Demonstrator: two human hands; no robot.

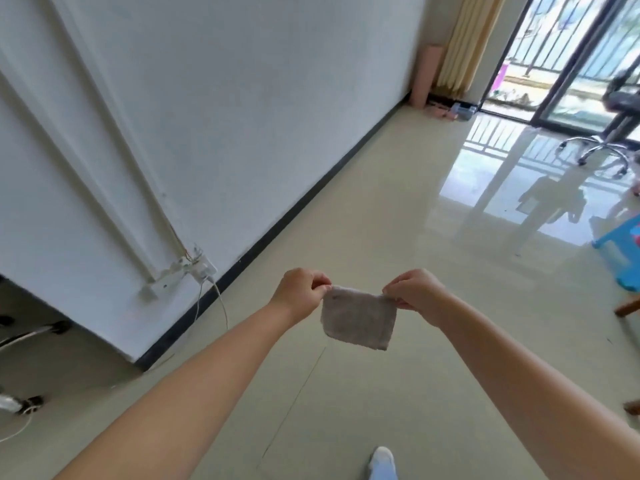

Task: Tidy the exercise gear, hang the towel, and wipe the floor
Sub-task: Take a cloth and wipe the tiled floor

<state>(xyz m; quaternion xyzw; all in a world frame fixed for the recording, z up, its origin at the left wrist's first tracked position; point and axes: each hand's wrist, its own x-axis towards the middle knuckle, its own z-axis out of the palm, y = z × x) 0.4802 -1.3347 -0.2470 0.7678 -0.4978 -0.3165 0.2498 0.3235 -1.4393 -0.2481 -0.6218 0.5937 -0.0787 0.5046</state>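
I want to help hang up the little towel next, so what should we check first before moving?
1. Both hands hold it: the left hand and the right hand each pinch a top corner of the grey towel. Ok.
2. Towel spread out: it hangs flat between the hands, not bunched. Ok.
3. Towel off the floor: its bottom edge hangs in the air. Ok.
4. Way ahead free: bare tiles straight ahead; an office chair and a blue plastic thing stand off to the right. Ok.
5. Place to hang it: no hook or rail shows. Cannot tell.
6. Towel clean and dry: cannot tell.
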